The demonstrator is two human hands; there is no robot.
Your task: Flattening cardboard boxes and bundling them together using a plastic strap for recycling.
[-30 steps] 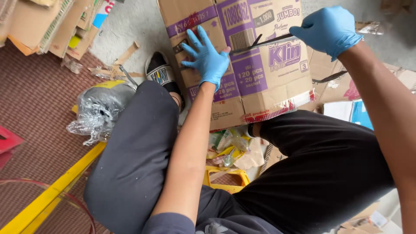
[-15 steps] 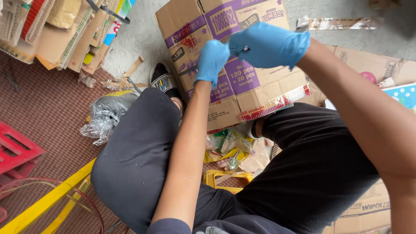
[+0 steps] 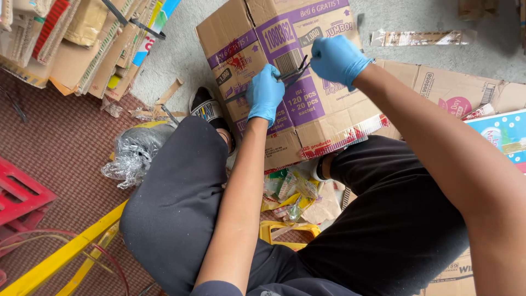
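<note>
A brown cardboard box (image 3: 329, 118) with purple print lies on the floor in front of my knees. A thin dark strip (image 3: 293, 70) runs slantwise across its top face. My left hand (image 3: 266, 93), in a blue glove, is curled over the lower part of the strip and rests on the box. My right hand (image 3: 337, 57), also gloved in blue, pinches the strip's upper end just above the box. I am seated low, with my black trouser legs on either side of the box.
Flattened cardboard is stacked at top left (image 3: 82, 44) and lies at the right (image 3: 455, 87). A crumpled clear plastic bag (image 3: 134, 156) sits by my left knee. A red crate (image 3: 19, 197) and yellow bars (image 3: 71, 252) are at the lower left. Wrappers (image 3: 290, 189) lie between my legs.
My right hand came in from the box's upper right corner to its middle and took hold of the strip. My left hand went from spread flat to curled on it.
</note>
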